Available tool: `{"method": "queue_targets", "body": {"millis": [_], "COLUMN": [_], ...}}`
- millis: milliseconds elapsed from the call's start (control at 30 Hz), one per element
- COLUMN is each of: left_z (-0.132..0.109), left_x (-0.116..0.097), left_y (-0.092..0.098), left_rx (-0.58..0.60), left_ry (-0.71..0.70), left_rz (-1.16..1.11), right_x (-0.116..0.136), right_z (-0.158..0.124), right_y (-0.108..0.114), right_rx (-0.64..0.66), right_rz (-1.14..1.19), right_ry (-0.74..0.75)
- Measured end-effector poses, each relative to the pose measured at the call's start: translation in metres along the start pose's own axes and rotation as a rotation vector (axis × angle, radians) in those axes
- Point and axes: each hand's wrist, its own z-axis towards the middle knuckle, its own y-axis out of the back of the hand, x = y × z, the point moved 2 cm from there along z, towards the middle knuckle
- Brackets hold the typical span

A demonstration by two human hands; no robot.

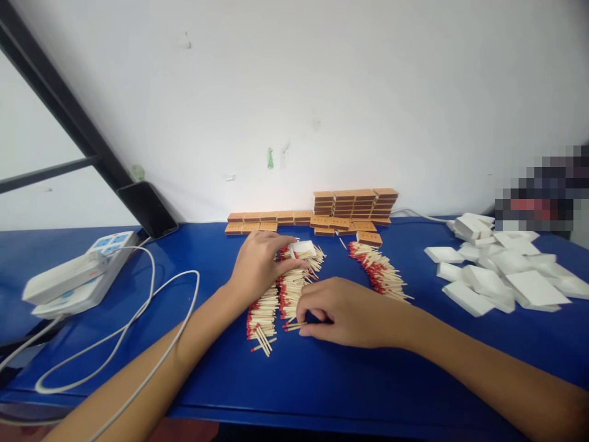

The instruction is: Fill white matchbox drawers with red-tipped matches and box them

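Rows of red-tipped matches (291,291) lie on the blue table. My left hand (262,261) is closed around a small white matchbox tray (304,248), held over the far end of the middle row. Lower down, my right hand (340,313) pinches at a few matches at the near end of that row, thumb and forefinger almost together. Another row of matches (380,273) stretches out beyond the right hand. Some loose matches (263,341) cross each other at the near left. The palm side of both hands is hidden.
Brown matchboxes (354,205) are stacked against the wall. Many white trays (497,264) lie heaped on the right. At left are a power strip (87,273), a leaning black phone (147,209) and a white cable (197,288) looping over my left forearm.
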Motion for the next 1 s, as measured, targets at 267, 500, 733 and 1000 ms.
{"method": "queue_targets", "body": {"millis": [267, 500, 733, 1000], "left_z": [0.0, -0.001, 0.0, 0.0], "left_x": [0.0, 0.003, -0.014, -0.003], "left_y": [0.001, -0.002, -0.002, 0.002], "left_rx": [0.026, 0.051, 0.061, 0.003], "left_ry": [-0.014, -0.068, -0.093, 0.005], "left_rz": [0.014, -0.001, -0.126, -0.045], "right_x": [-0.001, -0.022, -0.043, -0.02], "right_z": [-0.001, -0.007, -0.006, -0.004], "right_y": [-0.001, 0.042, 0.044, 0.023], "right_rx": [0.055, -0.26, -0.442, -0.441], "right_rz": [0.033, -0.155, -0.353, -0.28], "right_ry": [-0.088, -0.144, -0.162, 0.028]}}
